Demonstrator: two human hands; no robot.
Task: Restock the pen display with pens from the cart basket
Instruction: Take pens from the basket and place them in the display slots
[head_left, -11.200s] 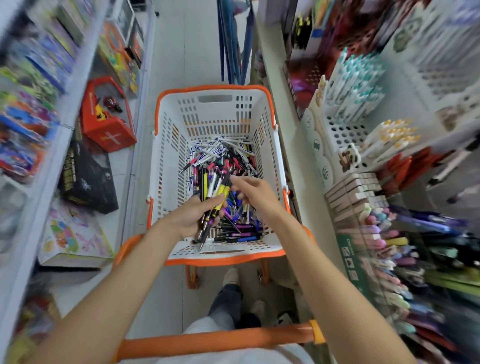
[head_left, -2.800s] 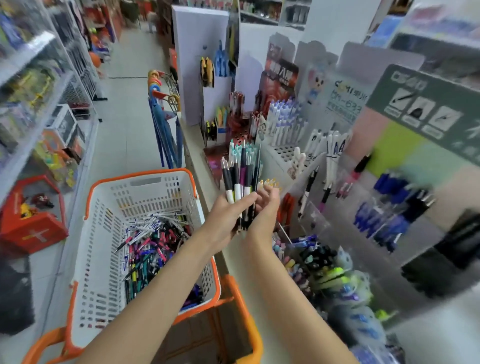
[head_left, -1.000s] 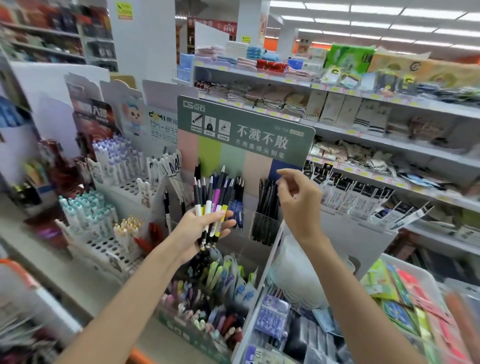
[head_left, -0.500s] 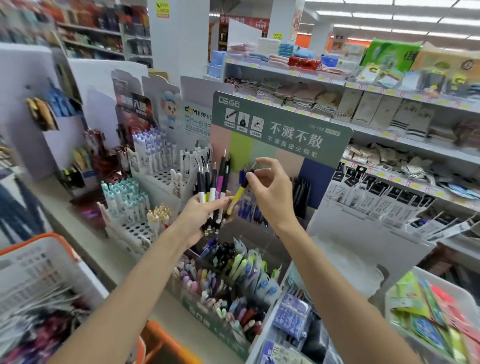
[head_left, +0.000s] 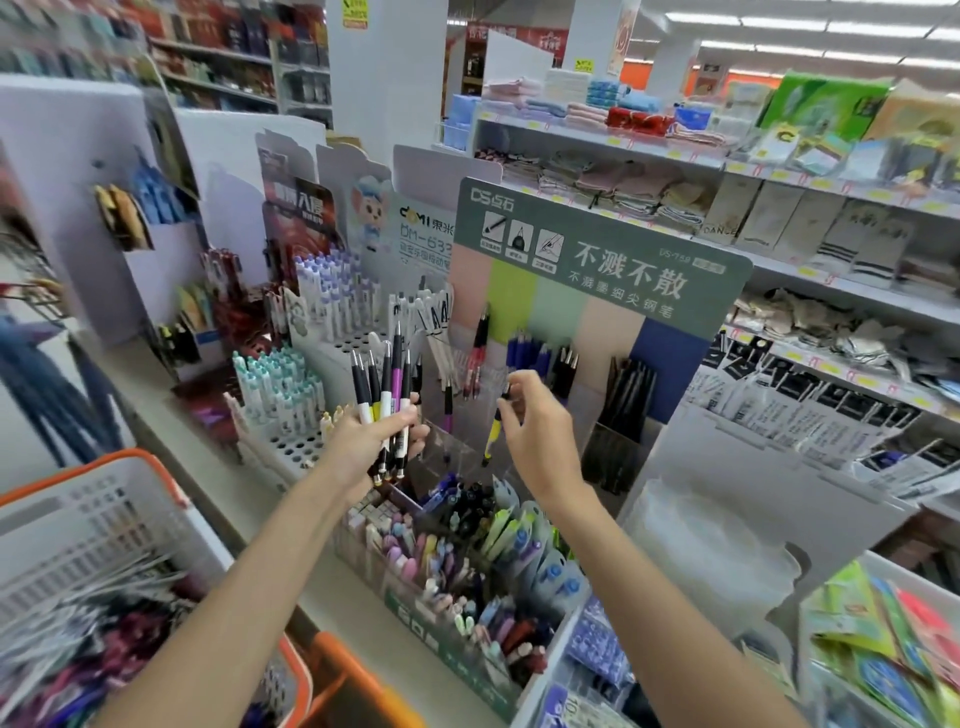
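Hands: left hand (head_left: 371, 441) clenched around a bundle of pens (head_left: 387, 387), tips down, held beside the pen display (head_left: 597, 312). Right hand (head_left: 535, 421) pinching one yellow-barrelled pen (head_left: 493, 431) upright over a clear compartment of the display. Cart basket (head_left: 104, 519), lower left, holding loose pens.

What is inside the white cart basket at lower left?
The white cart basket holds a loose heap of mixed pens, blurred, mostly white, dark and magenta. The basket's near end runs off the picture, and anything under the heap is covered.
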